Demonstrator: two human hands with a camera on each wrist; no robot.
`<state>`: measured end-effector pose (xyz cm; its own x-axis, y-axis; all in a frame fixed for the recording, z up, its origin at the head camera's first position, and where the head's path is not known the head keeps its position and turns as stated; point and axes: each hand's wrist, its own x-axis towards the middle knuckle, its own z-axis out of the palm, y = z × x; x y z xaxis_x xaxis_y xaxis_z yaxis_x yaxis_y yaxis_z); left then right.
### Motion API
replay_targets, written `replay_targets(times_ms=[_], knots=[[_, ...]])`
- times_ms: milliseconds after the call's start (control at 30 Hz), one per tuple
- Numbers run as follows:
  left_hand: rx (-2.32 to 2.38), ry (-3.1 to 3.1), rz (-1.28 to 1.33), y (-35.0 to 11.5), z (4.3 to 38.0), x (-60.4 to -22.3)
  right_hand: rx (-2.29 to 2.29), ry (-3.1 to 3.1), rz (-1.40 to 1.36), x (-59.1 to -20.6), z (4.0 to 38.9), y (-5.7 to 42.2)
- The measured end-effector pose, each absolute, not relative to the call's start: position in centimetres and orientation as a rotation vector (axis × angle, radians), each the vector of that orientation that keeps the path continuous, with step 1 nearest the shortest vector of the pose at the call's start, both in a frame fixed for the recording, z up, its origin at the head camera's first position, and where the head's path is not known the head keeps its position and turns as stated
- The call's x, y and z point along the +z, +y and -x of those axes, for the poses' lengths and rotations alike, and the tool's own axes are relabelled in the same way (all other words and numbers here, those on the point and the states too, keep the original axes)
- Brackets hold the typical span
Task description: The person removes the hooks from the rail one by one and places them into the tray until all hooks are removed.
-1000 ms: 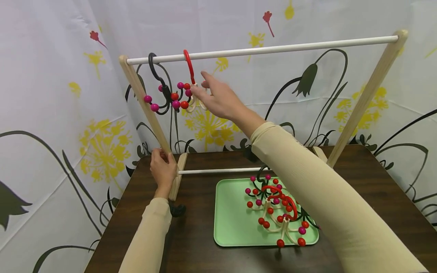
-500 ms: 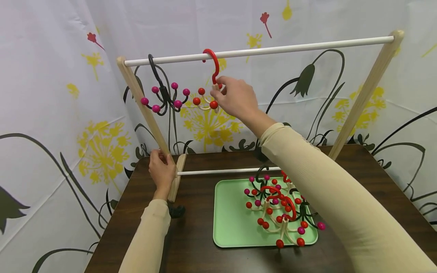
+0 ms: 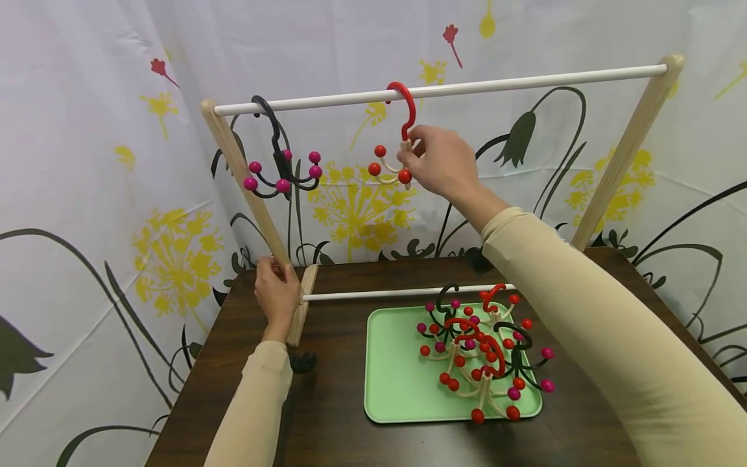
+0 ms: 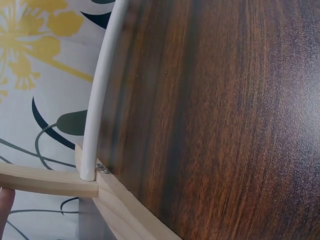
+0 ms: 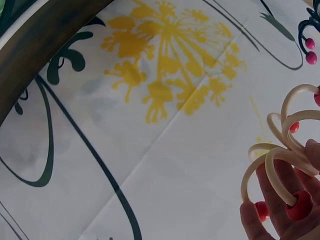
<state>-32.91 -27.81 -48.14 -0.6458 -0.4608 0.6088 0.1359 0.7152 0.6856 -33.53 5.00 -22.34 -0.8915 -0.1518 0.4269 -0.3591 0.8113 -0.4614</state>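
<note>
My right hand (image 3: 446, 162) pinches the stem of a hook hanger (image 3: 412, 110) with a red hook, cream curved arms and red ball tips. Its hook loops over the white top rod (image 3: 525, 82) of a wooden rack, left of the rod's middle. In the right wrist view the cream arms (image 5: 287, 156) spread over the fingers. Low on the rack's left wooden post (image 3: 257, 203), my left hand (image 3: 277, 292) grips the wood; a fingertip (image 4: 5, 202) shows beside it in the left wrist view. A black hook hanger (image 3: 283, 165) with magenta balls hangs near the rod's left end.
A green tray (image 3: 393, 395) on the dark wooden table (image 3: 327, 415) bears several more hangers, red-hooked (image 3: 487, 383) and black-hooked (image 3: 516, 357), bunched to its right. The rack's lower white rod (image 3: 362, 294) runs behind the tray. A flower-printed curtain (image 3: 175, 130) hangs behind.
The red-hooked hanger has slid right along the top rod, away from the black one, with my right hand now pinching its stem. My left hand stays on the post.
</note>
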Motion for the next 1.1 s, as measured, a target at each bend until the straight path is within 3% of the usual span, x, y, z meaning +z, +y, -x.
replay_targets(times_ms=[733,900,1100], knots=[[-0.898,-2.055,-0.212,-28.1,32.9,-48.6,0.991,-2.470,-0.268,-20.0,30.4,8.9],[-0.890,-2.053,-0.209,-28.2,33.0,-48.5,1.047,-2.450,-0.284,-21.8,28.4,8.4],[-0.894,-2.059,-0.211,-28.0,33.2,-48.5,1.201,-2.490,-0.334,-26.7,25.2,6.7]])
